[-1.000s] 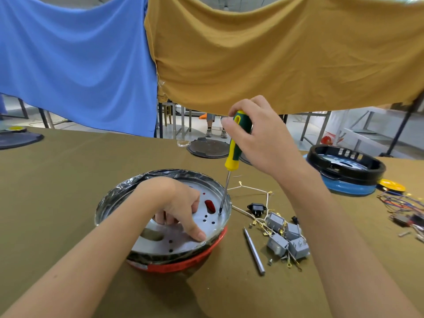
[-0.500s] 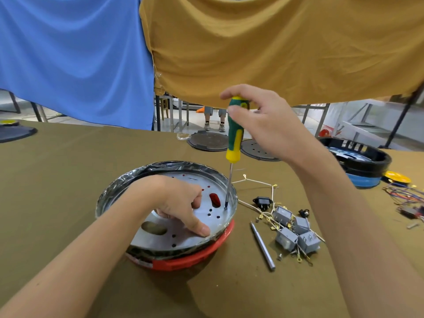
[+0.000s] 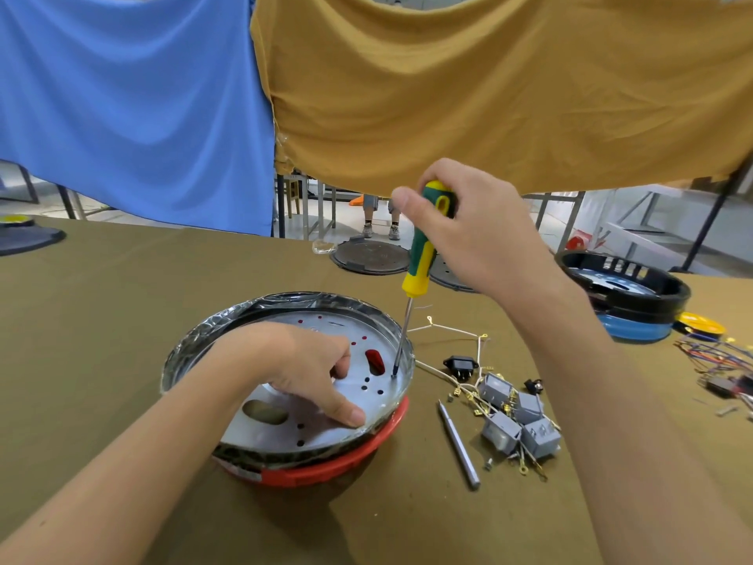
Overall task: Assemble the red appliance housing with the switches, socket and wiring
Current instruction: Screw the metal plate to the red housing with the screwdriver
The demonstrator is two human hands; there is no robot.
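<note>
- Head view: my right hand (image 3: 468, 230) has its grip wrapped around the green-and-yellow handle of the screwdriver (image 3: 423, 254), thumb laid along the top of the handle.
- The screwdriver stands almost upright, leaning slightly, with its tip set down on the silver metal plate (image 3: 309, 422) near the plate's right edge, just beside a red oval slot (image 3: 375, 360).
- My left hand (image 3: 309, 369) rests on that plate with fingers curled loosely and the thumb pressed flat near the front rim; its grip closes on nothing.
- The plate sits inside the red appliance housing (image 3: 346, 462), which stands on the olive-covered table (image 3: 102, 320) in front of me; a shiny film wraps the rim.
- Right of the housing lie the black socket (image 3: 461, 365), a cluster of grey switches (image 3: 517, 418) with white wiring (image 3: 448, 330) and brass terminals, and a loose metal rod (image 3: 458, 444).
- Farther right stands a black-and-blue housing (image 3: 627, 295); coloured wires (image 3: 717, 356) lie at the table's edge.
- Blue cloth (image 3: 122, 95) and ochre cloth (image 3: 509, 83) hang behind.
</note>
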